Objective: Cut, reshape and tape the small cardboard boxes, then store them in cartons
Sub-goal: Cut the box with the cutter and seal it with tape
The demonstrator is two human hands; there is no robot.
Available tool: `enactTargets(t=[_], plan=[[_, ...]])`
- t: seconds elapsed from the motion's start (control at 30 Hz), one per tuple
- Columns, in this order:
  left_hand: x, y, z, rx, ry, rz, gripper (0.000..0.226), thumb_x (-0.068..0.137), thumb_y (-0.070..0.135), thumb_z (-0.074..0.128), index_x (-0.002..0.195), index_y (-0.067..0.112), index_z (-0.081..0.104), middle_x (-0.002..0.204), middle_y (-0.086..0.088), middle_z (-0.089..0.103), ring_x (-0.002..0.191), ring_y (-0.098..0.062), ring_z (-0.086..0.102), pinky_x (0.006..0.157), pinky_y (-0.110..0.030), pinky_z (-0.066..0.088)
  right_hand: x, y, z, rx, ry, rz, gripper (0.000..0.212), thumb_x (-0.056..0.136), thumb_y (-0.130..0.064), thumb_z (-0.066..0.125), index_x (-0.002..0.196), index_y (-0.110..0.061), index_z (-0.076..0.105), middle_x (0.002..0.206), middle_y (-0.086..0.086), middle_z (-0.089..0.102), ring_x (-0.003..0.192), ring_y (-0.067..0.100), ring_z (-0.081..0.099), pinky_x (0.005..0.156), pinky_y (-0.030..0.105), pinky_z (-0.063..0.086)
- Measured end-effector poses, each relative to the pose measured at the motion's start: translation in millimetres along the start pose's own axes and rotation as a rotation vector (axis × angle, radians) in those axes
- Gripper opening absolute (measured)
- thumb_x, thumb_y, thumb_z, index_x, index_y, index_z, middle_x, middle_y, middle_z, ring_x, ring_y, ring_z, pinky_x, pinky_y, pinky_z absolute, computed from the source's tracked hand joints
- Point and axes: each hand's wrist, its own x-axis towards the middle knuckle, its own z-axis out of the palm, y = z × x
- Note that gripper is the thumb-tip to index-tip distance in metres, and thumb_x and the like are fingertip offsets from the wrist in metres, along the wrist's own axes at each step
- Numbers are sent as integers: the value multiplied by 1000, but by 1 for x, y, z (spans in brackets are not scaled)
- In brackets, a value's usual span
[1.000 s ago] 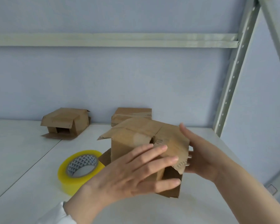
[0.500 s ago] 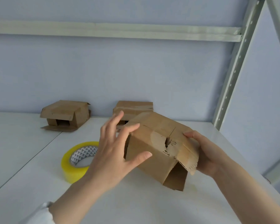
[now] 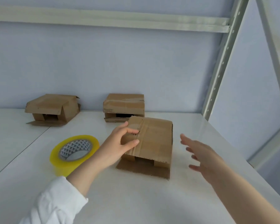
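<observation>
A small brown cardboard box (image 3: 153,139) lies on the white shelf (image 3: 136,199) in front of me, its near end open with a flap flat on the surface. My left hand (image 3: 118,146) grips the box's left edge, thumb and fingers on its top. My right hand (image 3: 202,157) hovers just right of the box, fingers spread, touching nothing. A roll of yellow tape (image 3: 73,152) lies flat to the left of my left hand.
Two more small cardboard boxes rest against the back wall: one at the left (image 3: 52,109) with loose flaps, one behind the near box (image 3: 124,106). A metal rack upright (image 3: 221,62) rises at the right. The shelf's right edge runs close to my right hand.
The box was held up and turned in both hands; now it lies flat on the shelf. My right hand has let go and pulled away to the right. My left hand now grips its left edge.
</observation>
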Motion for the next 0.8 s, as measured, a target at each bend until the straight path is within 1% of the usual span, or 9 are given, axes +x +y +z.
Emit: enactTargets(t=[0.1,0.17,0.23,0.33,0.4,0.5,0.6,0.67,0.8], plan=[[6,0,-10,20,-85,15,34,88,35,58,120,43,48,151,17,20,130,7,19,106,-18,17,21,-18,-1,-41,27,-194,54,86,-48,59,131,-20,49,129,-3,49,110,12,42,106,38,36],[9,1,-15,19,-128,16,42,88,34,59,126,42,43,149,19,23,134,5,20,105,-17,18,35,-29,7,-81,-57,-252,62,86,-46,61,140,-25,40,140,-1,43,117,13,42,108,37,34],[13,0,-19,36,-120,-23,52,87,34,59,134,36,37,145,18,28,134,1,25,103,-15,22,47,-33,15,-129,-138,-255,62,87,-43,61,142,-26,38,142,-2,42,122,16,44,103,35,40],[17,-4,-18,35,33,-150,65,87,37,60,143,25,29,148,4,31,129,-9,36,102,-25,35,44,-31,16,-227,-143,-194,43,86,-44,61,124,-21,58,119,-1,59,99,14,57,72,22,49],[13,-7,-11,-33,155,-216,62,90,33,56,143,17,29,146,-3,35,126,-19,43,94,-21,40,36,-25,13,-268,-129,-151,36,83,-49,63,104,-19,63,107,0,63,93,15,60,70,23,50],[7,-6,1,-12,199,-280,57,97,33,42,146,11,25,148,-7,33,135,-21,33,104,-23,26,20,-10,8,-295,-130,-120,39,79,-55,64,87,-18,57,100,0,62,94,18,59,85,32,50],[7,-2,10,108,137,-365,62,100,40,27,150,12,5,156,-12,12,145,-23,6,116,-36,7,12,-4,9,-456,-10,-212,41,74,-65,59,81,-25,56,109,1,56,108,21,50,94,39,43],[6,3,17,181,104,-418,60,101,40,18,149,11,-2,156,-15,4,145,-25,-3,115,-40,0,10,-4,12,-385,-39,-211,42,78,-61,59,81,-20,54,104,0,59,99,18,53,86,34,44],[5,10,27,173,87,-447,56,102,37,11,149,11,-2,157,-14,5,145,-26,-5,114,-42,-1,8,0,18,-164,-55,-183,32,85,-42,63,82,-12,51,84,-2,56,69,12,48,68,25,38]])
